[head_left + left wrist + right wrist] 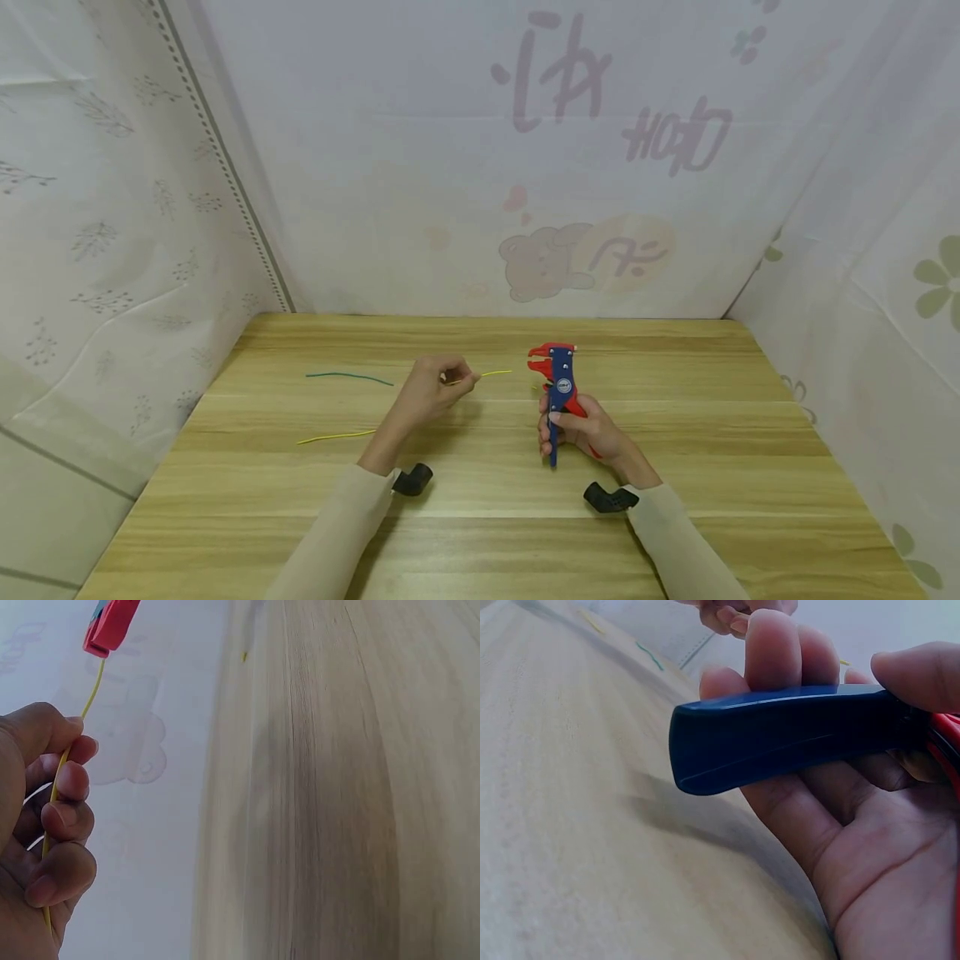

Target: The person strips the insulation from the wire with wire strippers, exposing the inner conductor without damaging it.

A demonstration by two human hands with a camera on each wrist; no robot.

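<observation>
My left hand (438, 387) pinches a thin yellow wire (495, 372) between thumb and forefinger; the left wrist view shows the rest of the wire (95, 690) running down behind the curled fingers. In my right hand (592, 429) is a wire stripper (562, 367) with a blue body and red jaws, held upright by its handles, its jaws parted and facing left. The blue handle (780, 739) lies across the fingers in the right wrist view. In the head view the wire's free end stops just left of the jaws; in the left wrist view it overlaps the red tip (109, 630).
A green wire (348, 377) and another yellow wire (333, 436) lie on the wooden table (495, 550), left of my left hand. A tiny yellow scrap (244, 656) lies on the table. Printed cloth hangs behind and on both sides.
</observation>
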